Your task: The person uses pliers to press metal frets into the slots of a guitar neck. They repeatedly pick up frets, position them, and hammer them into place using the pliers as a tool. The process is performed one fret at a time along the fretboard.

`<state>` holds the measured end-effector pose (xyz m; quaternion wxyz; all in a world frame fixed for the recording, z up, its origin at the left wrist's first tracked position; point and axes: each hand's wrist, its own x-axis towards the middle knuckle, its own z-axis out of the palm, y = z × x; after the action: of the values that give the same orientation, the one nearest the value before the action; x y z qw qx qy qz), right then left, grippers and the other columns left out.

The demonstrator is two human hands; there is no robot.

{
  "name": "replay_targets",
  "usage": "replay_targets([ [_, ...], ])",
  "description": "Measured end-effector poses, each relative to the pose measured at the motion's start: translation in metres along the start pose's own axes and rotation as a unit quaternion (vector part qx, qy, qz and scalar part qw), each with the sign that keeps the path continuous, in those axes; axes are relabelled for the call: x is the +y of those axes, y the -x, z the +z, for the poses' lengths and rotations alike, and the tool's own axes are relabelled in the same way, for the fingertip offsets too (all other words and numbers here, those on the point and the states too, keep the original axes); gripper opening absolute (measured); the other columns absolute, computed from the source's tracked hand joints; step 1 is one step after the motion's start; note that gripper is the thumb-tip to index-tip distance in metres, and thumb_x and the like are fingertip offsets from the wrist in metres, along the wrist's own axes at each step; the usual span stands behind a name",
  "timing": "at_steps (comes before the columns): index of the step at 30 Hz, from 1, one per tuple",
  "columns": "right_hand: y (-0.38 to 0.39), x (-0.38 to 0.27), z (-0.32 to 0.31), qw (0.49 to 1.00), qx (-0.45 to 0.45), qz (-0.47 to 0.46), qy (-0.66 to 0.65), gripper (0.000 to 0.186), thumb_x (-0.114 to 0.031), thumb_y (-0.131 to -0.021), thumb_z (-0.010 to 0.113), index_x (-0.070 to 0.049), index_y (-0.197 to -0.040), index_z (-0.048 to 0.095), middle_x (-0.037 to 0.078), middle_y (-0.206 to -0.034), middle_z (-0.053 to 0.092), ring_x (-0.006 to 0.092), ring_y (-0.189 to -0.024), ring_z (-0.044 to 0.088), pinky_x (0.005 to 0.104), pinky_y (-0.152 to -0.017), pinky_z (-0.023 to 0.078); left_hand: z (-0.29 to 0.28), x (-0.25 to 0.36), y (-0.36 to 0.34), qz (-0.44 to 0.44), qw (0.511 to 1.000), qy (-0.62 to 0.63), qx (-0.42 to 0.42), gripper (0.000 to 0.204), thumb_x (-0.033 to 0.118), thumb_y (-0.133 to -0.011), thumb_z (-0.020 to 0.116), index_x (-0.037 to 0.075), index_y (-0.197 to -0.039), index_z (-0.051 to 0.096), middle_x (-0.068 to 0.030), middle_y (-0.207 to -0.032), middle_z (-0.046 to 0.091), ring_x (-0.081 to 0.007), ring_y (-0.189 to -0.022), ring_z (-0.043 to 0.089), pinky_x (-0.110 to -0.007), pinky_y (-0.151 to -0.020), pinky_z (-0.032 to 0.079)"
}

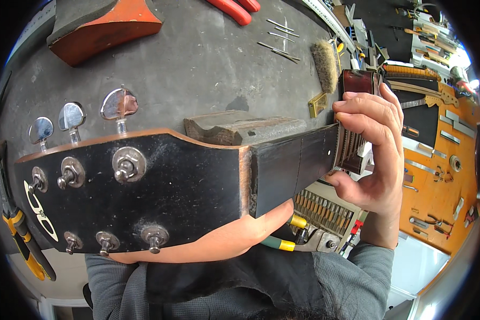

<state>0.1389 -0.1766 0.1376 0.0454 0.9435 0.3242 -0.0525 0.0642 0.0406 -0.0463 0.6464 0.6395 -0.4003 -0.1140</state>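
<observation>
A black guitar headstock (192, 186) with metal tuners and chrome buttons fills the left and middle. Its dark neck (304, 165) runs to the right: smooth near the nut end, with metal frets (352, 152) farther along. My left hand (264, 221) reaches under the headstock and cups the neck from beneath; its fingers are hidden. Across the fretboard arches my right hand (376, 133), fingertips at the far edge and thumb at the near edge. A thin fret strip lies between them; whether they pinch it, I cannot tell. A worn grey block (245, 128) sits behind the neck.
On the dark bench lie an orange-and-black block (106, 32), red handles (232, 9), several thin rods (280, 40), a bristle brush (324, 66) and a brass piece (318, 105). Nearer are a tool rack (324, 210), green-yellow-handled cutters (314, 242) and yellow-black pliers (24, 234).
</observation>
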Motion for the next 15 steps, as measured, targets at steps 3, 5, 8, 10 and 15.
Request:
replay_targets([
  [3, -0.002, 0.0, -0.002, 1.0, -0.009, 0.002, -0.007, 0.066, -0.057, -0.086, 0.085, -0.007, -0.128, 0.072, 0.014, -0.129, 0.075, 0.0374, -0.132, 0.067, 0.0647, -0.127, 0.03, -0.005, -0.002, -0.001, 0.039, 0.997, -0.069, -0.026, 0.054, -0.003, -0.08, 0.07, -0.002, -0.133, 0.06, -0.012, -0.093, 0.057, -0.025, -0.082, 0.066, -0.035, -0.07, 0.055],
  [5, -0.001, -0.004, -0.002, 1.0, -0.007, 0.009, 0.001, 0.063, -0.054, -0.087, 0.084, -0.007, -0.128, 0.073, 0.014, -0.132, 0.074, 0.0382, -0.134, 0.066, 0.0649, -0.128, 0.029, -0.011, -0.003, -0.004, 0.053, 0.993, -0.098, -0.043, 0.055, -0.003, -0.079, 0.07, -0.003, -0.133, 0.06, -0.0122, -0.094, 0.057, -0.0251, -0.082, 0.066, -0.035, -0.071, 0.055],
  [8, 0.0, -0.019, -0.006, 0.998, -0.019, 0.025, 0.051, 0.059, -0.049, -0.087, 0.083, -0.007, -0.127, 0.074, 0.015, -0.137, 0.073, 0.04, -0.138, 0.064, 0.0652, -0.129, 0.028, -0.015, -0.002, -0.005, 0.056, 0.994, -0.085, -0.049, 0.056, -0.002, -0.079, 0.07, -0.003, -0.134, 0.06, -0.013, -0.096, 0.057, -0.0252, -0.082, 0.066, -0.034, -0.072, 0.055],
  [10, 0.002, -0.031, -0.006, 0.995, -0.019, 0.036, 0.087, 0.051, -0.043, -0.09, 0.081, -0.007, -0.125, 0.076, 0.015, -0.141, 0.071, 0.0401, -0.14, 0.063, 0.0653, -0.129, 0.027, -0.013, -0.002, -0.004, 0.06, 0.994, -0.076, -0.049, 0.058, -0.002, -0.078, 0.071, -0.004, -0.135, 0.06, -0.0133, -0.098, 0.057, -0.0253, -0.082, 0.066, -0.034, -0.074, 0.055],
  [15, 0.014, -0.049, -0.003, 0.991, 0.011, 0.058, 0.121, 0.03, -0.029, -0.09, 0.082, -0.007, -0.11, 0.079, 0.013, -0.139, 0.073, 0.0372, -0.135, 0.066, 0.065, -0.129, 0.028, -0.014, -0.001, -0.002, 0.08, 0.993, -0.072, -0.058, 0.057, 0.0, -0.078, 0.072, -0.004, -0.133, 0.062, -0.0129, -0.1, 0.056, -0.0259, -0.083, 0.065, -0.035, -0.074, 0.056],
])
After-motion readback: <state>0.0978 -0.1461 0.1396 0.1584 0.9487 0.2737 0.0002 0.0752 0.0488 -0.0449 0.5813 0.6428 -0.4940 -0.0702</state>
